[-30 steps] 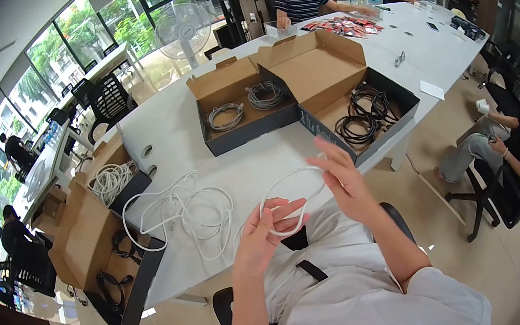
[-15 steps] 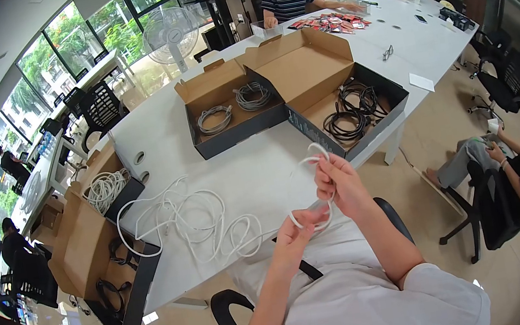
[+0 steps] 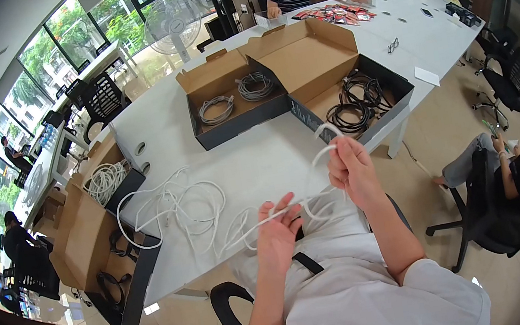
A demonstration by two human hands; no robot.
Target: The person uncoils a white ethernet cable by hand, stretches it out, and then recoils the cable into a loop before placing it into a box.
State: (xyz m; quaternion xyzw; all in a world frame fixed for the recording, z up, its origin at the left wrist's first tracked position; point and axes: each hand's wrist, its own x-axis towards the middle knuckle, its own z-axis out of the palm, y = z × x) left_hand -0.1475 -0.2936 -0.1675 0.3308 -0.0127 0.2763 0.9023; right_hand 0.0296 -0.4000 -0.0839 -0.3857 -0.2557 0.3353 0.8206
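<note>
A long white cable [image 3: 218, 196] lies in loose loops on the white table [image 3: 260, 162] and runs to my hands. My right hand [image 3: 351, 168] is closed on the cable, with a small loop sticking up above its fingers. Lower and to the left, my left hand [image 3: 278, 231] has its fingers spread, palm up, and the cable passes across them. Between the two hands the cable hangs in curves over my lap.
Open boxes hold grey cables [image 3: 255, 87], black cables [image 3: 359, 102], white cables [image 3: 106, 181] and more black cables [image 3: 114, 288]. Glasses [image 3: 393, 45] and red packets [image 3: 338, 14] lie farther back. Several people sit around the room.
My left hand has opened its fingers and moved slightly left, away from my right hand. My right hand has shifted a little to the right, still holding the cable.
</note>
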